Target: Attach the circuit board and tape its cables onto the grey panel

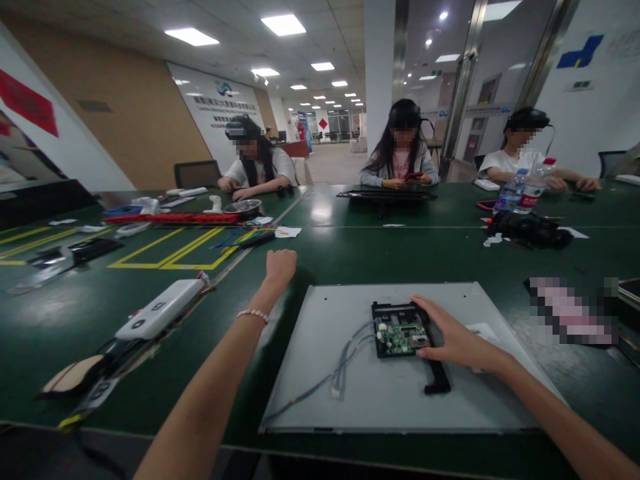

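A flat pale grey panel (pixel 310 360) lies on the table in front of me. On it sits a green circuit board (pixel 397 339) in a black plastic frame (pixel 400 308), with grey cables (pixel 345 357) running off to the left. My right hand (pixel 445 333) grips the frame's right side between thumb and fingers. A black arm-like piece (pixel 439 381) sticks out below that hand. Beyond the panel's upper left corner, my left hand (pixel 281 267) is closed in a fist on or just above the table. Its fingertips are hidden from me.
At left lies a white device with straps (pixel 160 308). Loose wires (pixel 245 237) and a red strip (pixel 173 218) are behind it. On the right are a phone (pixel 570 312), plastic bottles (pixel 530 193) and a black bundle (pixel 533 230). Three people sit across the green table (pixel 345 257).
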`<control>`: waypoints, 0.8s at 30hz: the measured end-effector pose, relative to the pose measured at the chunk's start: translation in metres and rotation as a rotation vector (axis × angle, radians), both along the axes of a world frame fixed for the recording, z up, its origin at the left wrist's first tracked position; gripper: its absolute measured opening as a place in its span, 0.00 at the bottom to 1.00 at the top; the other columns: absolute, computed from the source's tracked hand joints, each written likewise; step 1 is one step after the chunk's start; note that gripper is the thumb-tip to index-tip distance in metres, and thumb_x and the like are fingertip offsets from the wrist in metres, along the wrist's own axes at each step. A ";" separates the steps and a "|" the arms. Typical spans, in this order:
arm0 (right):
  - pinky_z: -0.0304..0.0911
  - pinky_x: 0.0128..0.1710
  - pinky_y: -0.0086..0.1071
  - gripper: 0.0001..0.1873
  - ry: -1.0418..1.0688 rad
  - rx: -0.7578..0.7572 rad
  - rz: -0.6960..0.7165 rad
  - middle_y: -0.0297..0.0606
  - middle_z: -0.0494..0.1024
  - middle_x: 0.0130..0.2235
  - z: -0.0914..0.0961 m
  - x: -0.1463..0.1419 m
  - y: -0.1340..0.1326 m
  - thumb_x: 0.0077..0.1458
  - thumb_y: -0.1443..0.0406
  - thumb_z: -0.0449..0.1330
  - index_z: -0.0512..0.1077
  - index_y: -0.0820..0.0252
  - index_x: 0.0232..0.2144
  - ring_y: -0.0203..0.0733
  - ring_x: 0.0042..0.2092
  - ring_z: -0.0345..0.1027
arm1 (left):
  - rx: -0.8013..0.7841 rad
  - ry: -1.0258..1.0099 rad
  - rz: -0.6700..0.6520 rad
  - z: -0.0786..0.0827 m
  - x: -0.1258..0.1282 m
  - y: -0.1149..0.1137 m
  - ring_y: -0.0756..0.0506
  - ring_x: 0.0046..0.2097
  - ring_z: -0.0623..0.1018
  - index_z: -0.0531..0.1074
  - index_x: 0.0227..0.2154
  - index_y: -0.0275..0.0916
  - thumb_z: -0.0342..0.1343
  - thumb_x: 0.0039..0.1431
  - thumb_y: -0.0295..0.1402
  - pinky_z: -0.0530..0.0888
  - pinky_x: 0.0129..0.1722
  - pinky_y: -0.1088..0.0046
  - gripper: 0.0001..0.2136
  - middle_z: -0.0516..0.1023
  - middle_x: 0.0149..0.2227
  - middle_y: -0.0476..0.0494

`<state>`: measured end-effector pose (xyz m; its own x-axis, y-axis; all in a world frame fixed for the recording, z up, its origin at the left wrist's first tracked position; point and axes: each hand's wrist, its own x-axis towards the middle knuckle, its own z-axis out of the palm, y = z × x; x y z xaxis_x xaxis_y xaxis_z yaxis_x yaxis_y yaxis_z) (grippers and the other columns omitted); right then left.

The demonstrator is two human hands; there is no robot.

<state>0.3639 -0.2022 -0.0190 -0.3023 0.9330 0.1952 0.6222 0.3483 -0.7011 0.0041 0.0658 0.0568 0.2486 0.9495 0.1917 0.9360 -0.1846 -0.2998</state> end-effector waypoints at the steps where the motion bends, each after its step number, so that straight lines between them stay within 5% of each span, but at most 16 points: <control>1: 0.42 0.64 0.52 0.48 -0.003 0.004 0.001 0.45 0.48 0.67 0.000 0.001 0.000 0.49 0.58 0.63 0.42 0.50 0.66 0.53 0.66 0.43 | -0.001 -0.003 -0.029 0.002 0.007 -0.006 0.36 0.46 0.77 0.77 0.38 0.31 0.41 0.61 0.25 0.69 0.47 0.61 0.17 0.78 0.41 0.28; 8: 0.44 0.64 0.50 0.48 -0.004 0.025 -0.004 0.46 0.51 0.66 0.003 0.005 -0.004 0.48 0.57 0.64 0.44 0.52 0.65 0.53 0.65 0.46 | -0.026 -0.178 -0.506 -0.001 0.085 -0.075 0.43 0.42 0.78 0.72 0.50 0.42 0.43 0.64 0.31 0.71 0.43 0.69 0.16 0.79 0.42 0.41; 12: 0.45 0.63 0.51 0.48 0.007 0.046 -0.005 0.47 0.52 0.65 0.006 0.005 -0.008 0.48 0.56 0.64 0.45 0.53 0.65 0.54 0.65 0.47 | -0.112 -0.242 -0.708 -0.013 0.130 -0.116 0.45 0.40 0.79 0.75 0.44 0.42 0.46 0.62 0.29 0.71 0.40 0.72 0.14 0.80 0.40 0.43; 17: 0.45 0.63 0.50 0.49 0.011 0.082 0.019 0.48 0.52 0.65 0.004 0.006 -0.006 0.47 0.55 0.65 0.44 0.54 0.65 0.53 0.65 0.47 | -0.188 -0.379 -0.806 -0.034 0.161 -0.136 0.45 0.42 0.78 0.77 0.39 0.38 0.50 0.59 0.28 0.71 0.44 0.72 0.11 0.80 0.40 0.43; 24: 0.45 0.63 0.51 0.50 -0.007 0.087 0.026 0.48 0.52 0.65 0.000 0.009 -0.006 0.47 0.53 0.65 0.44 0.53 0.66 0.54 0.65 0.46 | -0.217 -0.572 -0.867 -0.049 0.172 -0.140 0.48 0.43 0.76 0.79 0.33 0.37 0.52 0.55 0.24 0.70 0.48 0.73 0.10 0.78 0.40 0.44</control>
<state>0.3730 -0.2078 -0.0191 -0.3273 0.9044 0.2736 0.6169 0.4239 -0.6631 0.1764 -0.0745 0.0082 0.7838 0.5184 0.3419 0.4498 -0.8535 0.2630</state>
